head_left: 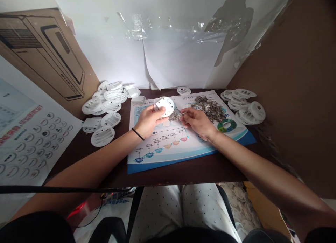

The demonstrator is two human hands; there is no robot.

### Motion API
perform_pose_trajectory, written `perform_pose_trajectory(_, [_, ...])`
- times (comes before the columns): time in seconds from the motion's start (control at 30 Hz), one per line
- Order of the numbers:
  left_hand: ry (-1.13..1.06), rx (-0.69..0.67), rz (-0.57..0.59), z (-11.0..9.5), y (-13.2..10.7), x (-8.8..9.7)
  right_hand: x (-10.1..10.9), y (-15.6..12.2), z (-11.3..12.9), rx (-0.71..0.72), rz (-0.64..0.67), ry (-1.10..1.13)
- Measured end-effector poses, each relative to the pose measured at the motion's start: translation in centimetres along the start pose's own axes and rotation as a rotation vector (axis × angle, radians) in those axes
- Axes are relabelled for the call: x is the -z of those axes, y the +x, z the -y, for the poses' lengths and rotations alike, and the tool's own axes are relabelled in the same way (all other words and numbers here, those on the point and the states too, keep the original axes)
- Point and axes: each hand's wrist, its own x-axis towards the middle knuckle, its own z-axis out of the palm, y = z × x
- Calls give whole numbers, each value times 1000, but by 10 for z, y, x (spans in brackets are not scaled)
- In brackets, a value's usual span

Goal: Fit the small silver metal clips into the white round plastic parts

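My left hand (148, 119) grips a round white plastic disc (165, 105), holding it tilted over a printed paper sheet (168, 148). My right hand (196, 121) pinches a small metal piece (179, 111) beside the disc, its fingers closed on it. A small heap of metal pieces (174, 116) lies under the disc. A larger heap of the same grey metal parts (210, 108) lies on the sheet just right of my right hand. A black band circles my left wrist.
Several white discs are piled at the left (106, 101) and at the right (245, 104) of the dark table (183, 171). One more disc (183, 90) lies at the back. Cardboard walls stand left (47, 54) and right (296, 82), a white sheet behind.
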Motion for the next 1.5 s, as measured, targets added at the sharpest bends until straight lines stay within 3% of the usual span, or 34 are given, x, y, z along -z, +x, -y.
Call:
perform_pose_trajectory(0.13, [-45,-24,-35,3,2,1,1,-1,0,194,-133,-489])
perform_pose_trajectory(0.23, [-63,-56,-43,7,5,2,-2,-4,-2,291,-149,-642])
perform_pose_trajectory(0.5, [-51,-134,-42,19,6,-2,-17,-4,-12,396,-40,-692])
perform_pose_trajectory(1.03, [11,-214,-25,23,2,-7,-18,-2,-15,421,-77,-768])
perform_pose_trajectory(1.3, [383,-468,-85,35,4,-4,-20,-2,-15,427,-107,-847])
perform_pose_trajectory(1.5, [748,-611,-207,28,-5,-10,-18,-1,-16,447,-120,-824])
